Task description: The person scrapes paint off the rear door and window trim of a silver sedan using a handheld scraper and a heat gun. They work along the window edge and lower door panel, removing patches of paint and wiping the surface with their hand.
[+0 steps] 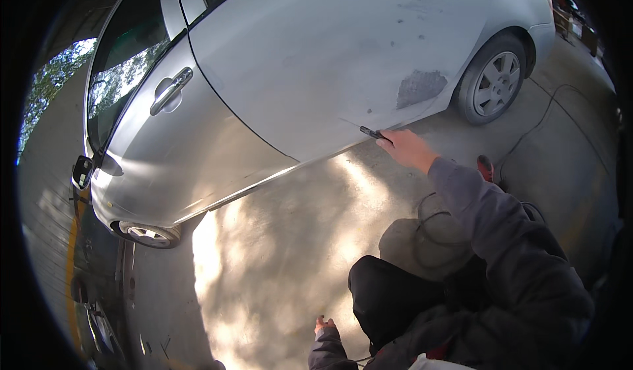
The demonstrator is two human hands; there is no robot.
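My right hand (pixel 407 148) reaches out to the lower rear door of a silver car (pixel 217 146). Its fingers are closed round a slim black-handled tool (pixel 372 133), whose thin tip points left at the door's lower part; whether it touches the paint I cannot tell. The rear door (pixel 316 54) looks dull and pale grey, with small dark spots. A rough darker patch (pixel 421 88) lies to the right of the tool, close to the rear wheel. Down by my knee, my left hand (pixel 324 325) hangs low with its fingers loosely apart and nothing visible in them.
The rear wheel (pixel 496 83) stands at the upper right, the front wheel (pixel 150 235) at the lower left. A dark hose (pixel 527 133) curves over the concrete floor (pixel 277 264) on the right. Something red (pixel 485 168) lies beyond my right forearm. My bent knee (pixel 389 297) is below.
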